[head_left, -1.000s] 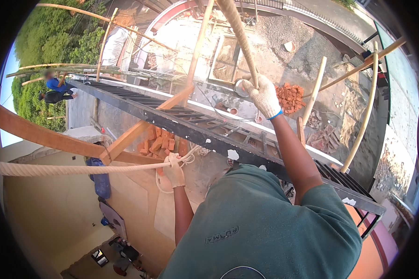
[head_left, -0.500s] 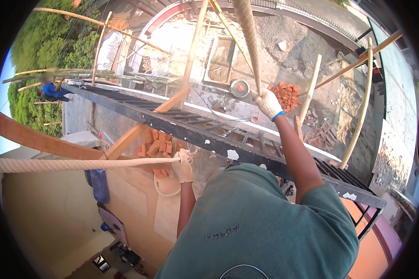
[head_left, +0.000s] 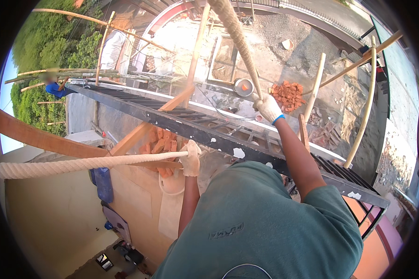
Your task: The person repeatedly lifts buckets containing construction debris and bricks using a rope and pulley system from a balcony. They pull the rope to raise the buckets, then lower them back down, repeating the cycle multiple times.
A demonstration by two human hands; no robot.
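Observation:
My left hand, in a pale work glove, is closed around a thick cream rope that runs off to the left edge. Farther forward, my right hand, also gloved, with a blue cuff edge, grips a thick rope rising past the top of the picture. Whether both lengths belong to one rope is not shown. Between my hands and below them runs a black metal railing with chipped paint, close in front of my body. A wooden beam crosses it on the left.
Far below lie a stack of orange bricks, a round pan and a gravel heap. More bricks sit beyond my left hand. Wooden poles stand on the right. At far left, a person in blue is by the railing.
My left hand has shifted slightly up and right, still on the rope. The right-hand rope now leans more to the left at its top. My view has shifted slightly.

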